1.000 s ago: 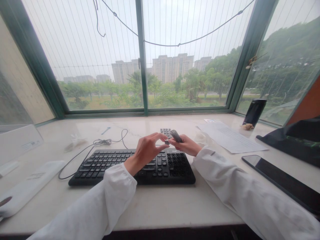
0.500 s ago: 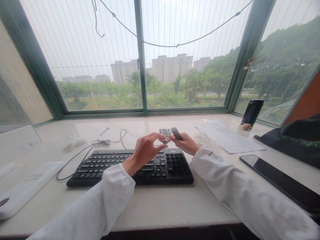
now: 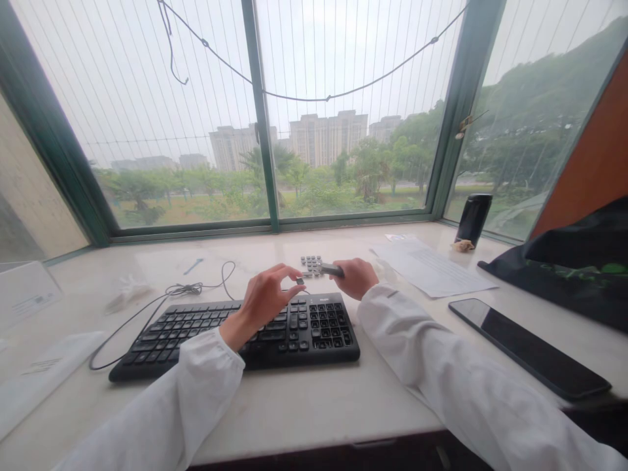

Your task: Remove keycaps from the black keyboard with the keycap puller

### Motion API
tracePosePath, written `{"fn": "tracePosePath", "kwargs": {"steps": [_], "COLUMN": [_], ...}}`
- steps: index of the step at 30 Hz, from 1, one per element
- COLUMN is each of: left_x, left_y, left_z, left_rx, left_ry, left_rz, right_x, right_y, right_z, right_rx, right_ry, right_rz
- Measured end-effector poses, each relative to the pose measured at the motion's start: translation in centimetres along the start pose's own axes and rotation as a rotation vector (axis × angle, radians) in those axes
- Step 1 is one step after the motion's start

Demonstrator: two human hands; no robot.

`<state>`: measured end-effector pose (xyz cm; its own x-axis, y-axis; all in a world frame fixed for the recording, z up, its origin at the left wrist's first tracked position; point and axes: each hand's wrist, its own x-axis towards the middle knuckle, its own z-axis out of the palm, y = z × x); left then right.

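Note:
My left hand (image 3: pixel 262 297) is above the right half of a black keyboard (image 3: pixel 196 366), pinching a small dark keycap (image 3: pixel 300 281) between thumb and forefinger. Closed round a dark handle, my right hand (image 3: pixel 357 277) holds what looks like a small brush (image 3: pixel 331 269), its greyish end pointing left toward the keycap. The brush end and the keycap are close but appear apart. On the keyboard's number pad (image 3: pixel 330 325) the keycaps are off and the sockets show. Several loose keycaps (image 3: pixel 310 261) lie in rows on the table behind the keyboard, partly hidden by the brush.
The keyboard's cable (image 3: pixel 184 288) lies coiled at the back left. A smartphone (image 3: pixel 527 347), paper sheets (image 3: pixel 434 268), a dark can (image 3: pixel 473 219) and a black bag (image 3: pixel 579 261) are on the right. Crumpled clear plastic (image 3: pixel 128 291) and a white packet (image 3: pixel 46 373) lie left.
My right hand has turned the brush from pointing upward to pointing left toward the keycap. My left hand still pinches the keycap. The whole view has shifted slightly.

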<state>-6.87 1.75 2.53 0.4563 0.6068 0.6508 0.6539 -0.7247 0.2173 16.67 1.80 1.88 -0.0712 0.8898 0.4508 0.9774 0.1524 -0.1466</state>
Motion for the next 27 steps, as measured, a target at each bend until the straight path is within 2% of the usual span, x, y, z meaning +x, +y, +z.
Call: {"fn": "tracePosePath", "kwargs": {"steps": [9,13,19,23,27], "left_x": [0.1,1.1,5.2,8.3,9.9], "left_y": [-1.4,-2.4,-4.0,-5.2,-6.3], "left_z": [0.0,-0.2,0.9,2.7,4.7], "left_rx": [0.092,0.143,0.249,0.270,0.248], "left_ry": [-0.050,-0.054,-0.218,-0.349,-0.453], "left_rz": [-0.031,-0.036,-0.108,-0.157,-0.190], "right_x": [0.3,0.3,0.3,0.5,0.7], "right_y": [0.6,0.3,0.4,0.8,1.3], "right_z": [-0.3,-0.2,-0.1,0.1,-0.1], "right_rx": [-0.072,-0.068,-0.079,-0.077,-0.095], "right_ry": [-0.025,-0.042,-0.055,-0.059,-0.045], "right_rz": [0.091,0.070,0.082,0.124,0.154]}}
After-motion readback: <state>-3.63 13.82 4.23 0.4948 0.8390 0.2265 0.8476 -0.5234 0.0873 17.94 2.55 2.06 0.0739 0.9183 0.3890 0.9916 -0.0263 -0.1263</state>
